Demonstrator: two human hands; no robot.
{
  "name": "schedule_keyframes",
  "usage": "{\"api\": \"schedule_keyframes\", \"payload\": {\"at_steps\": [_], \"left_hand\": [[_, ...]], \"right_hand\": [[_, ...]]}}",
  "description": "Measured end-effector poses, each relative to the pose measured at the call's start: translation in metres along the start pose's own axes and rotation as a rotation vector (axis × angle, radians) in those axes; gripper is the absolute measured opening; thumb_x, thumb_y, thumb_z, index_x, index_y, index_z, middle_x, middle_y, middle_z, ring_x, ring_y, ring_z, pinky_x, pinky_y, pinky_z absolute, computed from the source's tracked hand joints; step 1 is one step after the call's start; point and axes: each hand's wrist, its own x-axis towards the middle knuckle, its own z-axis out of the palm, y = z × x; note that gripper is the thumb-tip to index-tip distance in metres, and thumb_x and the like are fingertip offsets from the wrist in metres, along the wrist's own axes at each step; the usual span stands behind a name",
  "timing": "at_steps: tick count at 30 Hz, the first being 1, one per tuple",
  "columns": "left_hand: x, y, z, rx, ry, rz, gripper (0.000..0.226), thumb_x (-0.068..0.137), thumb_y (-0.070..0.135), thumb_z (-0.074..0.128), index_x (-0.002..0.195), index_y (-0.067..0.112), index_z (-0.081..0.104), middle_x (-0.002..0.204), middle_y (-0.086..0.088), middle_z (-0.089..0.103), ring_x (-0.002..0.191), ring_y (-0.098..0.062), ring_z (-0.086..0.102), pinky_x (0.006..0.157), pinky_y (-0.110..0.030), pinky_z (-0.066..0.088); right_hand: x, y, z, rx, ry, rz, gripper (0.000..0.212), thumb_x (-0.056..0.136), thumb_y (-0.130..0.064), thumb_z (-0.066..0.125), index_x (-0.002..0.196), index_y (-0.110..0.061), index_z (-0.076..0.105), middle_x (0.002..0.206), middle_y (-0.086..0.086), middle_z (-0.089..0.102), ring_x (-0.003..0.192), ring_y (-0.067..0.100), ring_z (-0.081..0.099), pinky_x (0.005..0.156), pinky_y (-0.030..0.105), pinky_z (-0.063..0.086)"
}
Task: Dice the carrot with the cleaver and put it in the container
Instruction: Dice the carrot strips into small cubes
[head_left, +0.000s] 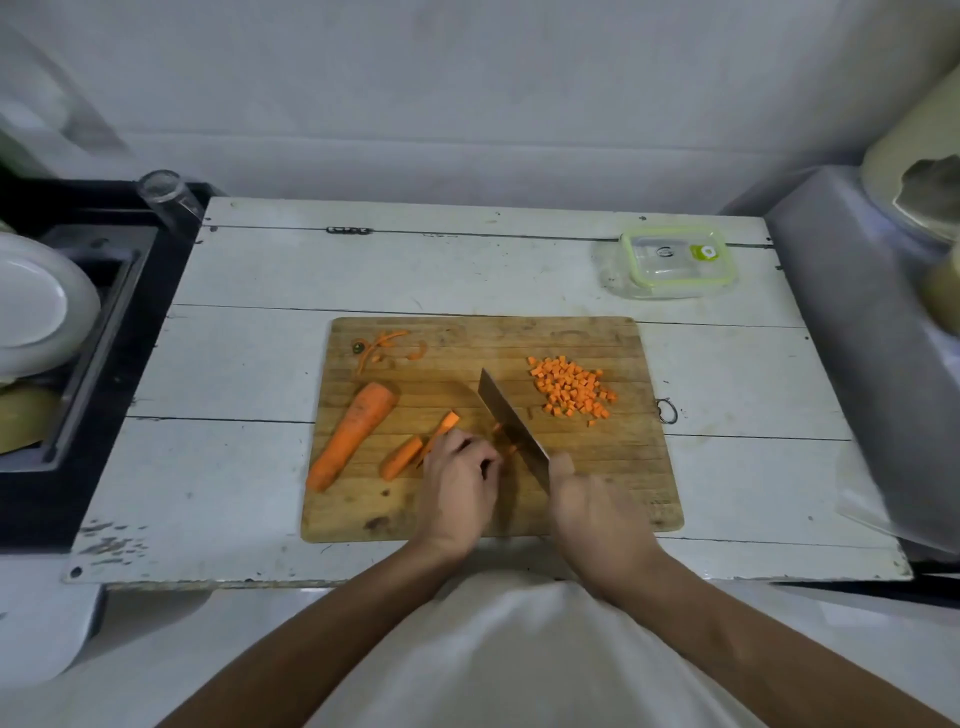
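Observation:
On the wooden cutting board (597, 483) my right hand (597, 514) grips the handle of the cleaver (509, 415), whose blade points away and to the left. My left hand (460, 478) holds thin carrot strips (506, 441) with curled fingers right against the blade. A carrot slab (402, 456) and a thin carrot slice (444, 428) lie just left of that hand. The large carrot piece (353, 434) lies at the board's left. A pile of diced carrot (569, 387) sits at the board's right. The clear container (672, 262) with a green-rimmed lid stands at the table's far right.
Carrot peelings (379, 348) lie at the board's far left corner. A black sink unit (93, 322) with white plates (36, 306) and a glass (166, 195) is on the left. A grey metal surface (852, 312) flanks the white plank table (249, 291) on the right.

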Motion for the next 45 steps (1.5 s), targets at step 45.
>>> {"api": "schedule_keyframes", "payload": {"at_steps": [45], "left_hand": [[-0.026, -0.013, -0.017, 0.297, -0.111, 0.355, 0.040, 0.101, 0.030, 0.044, 0.127, 0.010, 0.068, 0.122, 0.000, 0.057, 0.110, -0.018, 0.052, 0.091, -0.037, 0.051]], "right_hand": [[-0.006, 0.010, 0.005, 0.001, 0.025, 0.001, 0.011, 0.098, -0.010, 0.045, 0.104, -0.018, 0.041, 0.083, 0.008, 0.068, 0.070, 0.034, 0.064, 0.055, 0.035, 0.037]]}}
